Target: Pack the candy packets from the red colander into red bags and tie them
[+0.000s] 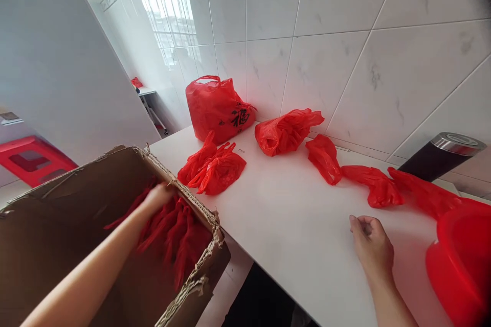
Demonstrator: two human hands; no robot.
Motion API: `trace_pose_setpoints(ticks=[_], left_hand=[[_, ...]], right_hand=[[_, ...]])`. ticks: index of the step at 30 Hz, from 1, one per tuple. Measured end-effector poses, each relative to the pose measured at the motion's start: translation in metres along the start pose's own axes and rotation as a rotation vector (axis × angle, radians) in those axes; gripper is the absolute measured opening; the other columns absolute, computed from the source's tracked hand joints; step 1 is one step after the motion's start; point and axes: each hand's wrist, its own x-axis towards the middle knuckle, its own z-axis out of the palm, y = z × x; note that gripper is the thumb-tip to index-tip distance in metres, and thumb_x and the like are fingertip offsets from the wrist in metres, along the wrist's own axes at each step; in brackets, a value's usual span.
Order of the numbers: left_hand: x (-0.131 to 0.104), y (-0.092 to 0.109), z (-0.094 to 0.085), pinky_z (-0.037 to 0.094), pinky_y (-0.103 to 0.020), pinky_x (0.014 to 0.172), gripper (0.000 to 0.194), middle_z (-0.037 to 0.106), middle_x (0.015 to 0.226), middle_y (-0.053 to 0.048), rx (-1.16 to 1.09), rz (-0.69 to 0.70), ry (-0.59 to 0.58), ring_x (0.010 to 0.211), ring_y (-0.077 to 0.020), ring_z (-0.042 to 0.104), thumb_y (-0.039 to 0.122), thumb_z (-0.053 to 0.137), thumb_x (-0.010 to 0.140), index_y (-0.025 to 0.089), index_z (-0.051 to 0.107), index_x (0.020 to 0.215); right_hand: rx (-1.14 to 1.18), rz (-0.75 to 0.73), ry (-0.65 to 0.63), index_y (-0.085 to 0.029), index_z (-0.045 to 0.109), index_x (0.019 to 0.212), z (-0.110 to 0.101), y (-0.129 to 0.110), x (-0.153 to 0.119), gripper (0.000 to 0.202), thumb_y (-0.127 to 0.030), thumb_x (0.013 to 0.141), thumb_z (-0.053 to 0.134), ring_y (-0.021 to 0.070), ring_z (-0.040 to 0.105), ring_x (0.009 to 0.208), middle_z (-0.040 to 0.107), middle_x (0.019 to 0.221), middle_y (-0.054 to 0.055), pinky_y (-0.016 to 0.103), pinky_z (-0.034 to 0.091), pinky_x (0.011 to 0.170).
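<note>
My left hand reaches into a cardboard box, down among red plastic bags lying against the box's right wall. It is blurred and its fingers are hidden, so I cannot tell whether it grips a bag. My right hand is over the white table, with its fingers curled in and nothing visible in them. Beyond it, crumpled red plastic bags form a line. A bunch of red bags rests on the table beside the box.
A full red bag with a black printed character stands at the back, near another red bundle. At right are a red plastic basin and a dark flask with a silver lid. White tiles cover the wall behind.
</note>
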Motion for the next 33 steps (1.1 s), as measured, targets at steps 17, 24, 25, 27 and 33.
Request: trace_pose_setpoints(ticks=[17,24,25,27,33], left_hand=[[0.055,0.126,0.032,0.043,-0.041,0.089,0.032,0.067,0.108,-0.014,0.311,0.339,-0.047,0.108,-0.0333,0.058,0.046,0.056,0.079,0.018,0.071,0.087],[0.054,0.115,0.032,0.044,-0.045,0.092,0.047,0.065,0.113,-0.014,0.225,0.231,-0.112,0.110,-0.0312,0.058,0.057,0.061,0.078,0.017,0.064,0.103],[0.053,0.116,0.035,0.045,-0.045,0.091,0.044,0.066,0.109,-0.013,0.195,0.215,-0.135,0.107,-0.0285,0.059,0.054,0.063,0.080,0.016,0.064,0.101],[0.051,0.122,0.038,0.049,-0.043,0.087,0.036,0.067,0.102,-0.009,0.100,0.196,-0.185,0.097,-0.0222,0.062,0.047,0.061,0.085,0.014,0.064,0.098],[0.027,0.137,-0.003,0.056,-0.033,0.074,0.050,0.071,0.096,-0.007,-0.405,0.210,-0.310,0.085,-0.0221,0.068,0.055,0.043,0.089,0.014,0.058,0.114]], right_hand=[[0.060,-0.057,0.019,-0.023,0.052,0.082,0.000,0.001,-0.001,0.032,-0.055,0.077,0.051,0.0235,0.060,0.069,0.068,0.077,0.004,0.032,0.038,0.064],[0.049,-0.029,0.008,-0.024,0.053,0.083,0.002,0.003,0.001,0.031,-0.054,0.078,0.052,0.0232,0.060,0.072,0.067,0.078,0.002,0.031,0.037,0.065],[0.056,-0.030,0.009,-0.024,0.053,0.083,0.001,0.003,0.001,0.031,-0.054,0.078,0.052,0.0232,0.060,0.072,0.067,0.079,0.002,0.031,0.037,0.065],[0.074,-0.037,0.011,-0.023,0.053,0.082,0.001,0.003,0.000,0.031,-0.054,0.077,0.052,0.0232,0.060,0.071,0.068,0.079,0.003,0.031,0.037,0.065],[0.090,-0.061,0.017,-0.023,0.052,0.080,0.000,0.000,-0.002,0.032,-0.054,0.077,0.051,0.0229,0.059,0.068,0.068,0.076,0.004,0.032,0.037,0.063]])
